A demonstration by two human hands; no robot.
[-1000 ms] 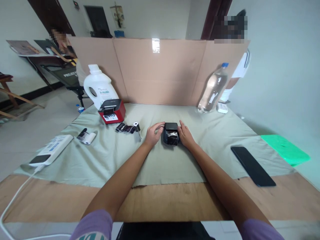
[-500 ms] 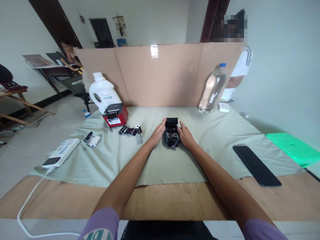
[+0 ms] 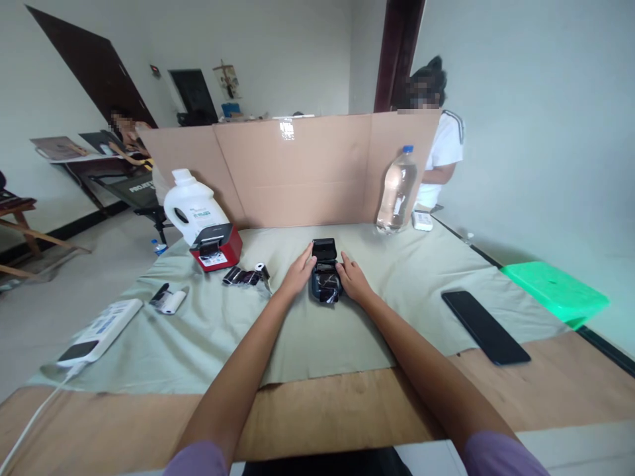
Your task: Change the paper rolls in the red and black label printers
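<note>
A small black portable printer [image 3: 326, 281] sits on the cloth in front of me, its lid [image 3: 324, 248] raised at the far side. A dark, shiny strip curls over its front. My left hand [image 3: 299, 272] lies along its left side, fingers stretched out. On the other side, my right hand [image 3: 355, 277] rests with extended fingers against or very near the printer's edge; exact contact is hard to tell. To the left lies a small paper roll [image 3: 260, 269] with a dark printed strip [image 3: 241, 276] trailing from it.
Left stand a red-and-black printer [image 3: 218, 248] and a white jug [image 3: 191, 205]. Nearer are another small roll [image 3: 171, 301] and a white power strip [image 3: 102, 332]. A water bottle [image 3: 397, 192] leans at the cardboard screen [image 3: 297, 172]. A phone [image 3: 486, 327] lies right; a person [image 3: 444, 149] is behind.
The camera view has shifted, so the scene sits lower and further left. The lid looks tilted further back, showing more of its inner face. Both hands stay beside the portable printer.
</note>
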